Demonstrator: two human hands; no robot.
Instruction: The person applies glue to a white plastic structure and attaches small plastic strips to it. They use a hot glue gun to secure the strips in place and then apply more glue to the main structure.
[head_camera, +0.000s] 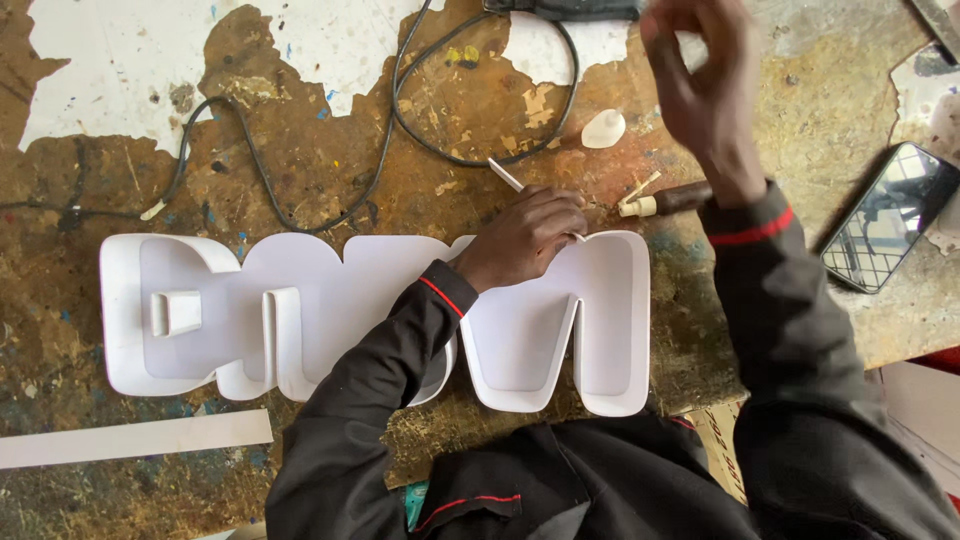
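A white plastic channel-letter sign (190, 310), a row of joined hollow letters with raised walls, lies open side up on a worn brown workbench. My left hand (525, 238) rests on the top wall of the right-hand letter, fingers closed around a thin white stick (506, 176) that pokes out up-left. My right hand (705, 75) is raised above the bench at the top, blurred, fingers loosely curled with nothing visible in them. Just below it lies a brown-handled tool with a pale tip (665, 201).
A black cable (400, 110) loops across the bench to a dark power tool (560, 8) at the top edge. A small white lump (603, 128) sits near the cable. A phone (888, 216) lies at right. A white strip (135, 438) lies at the lower left.
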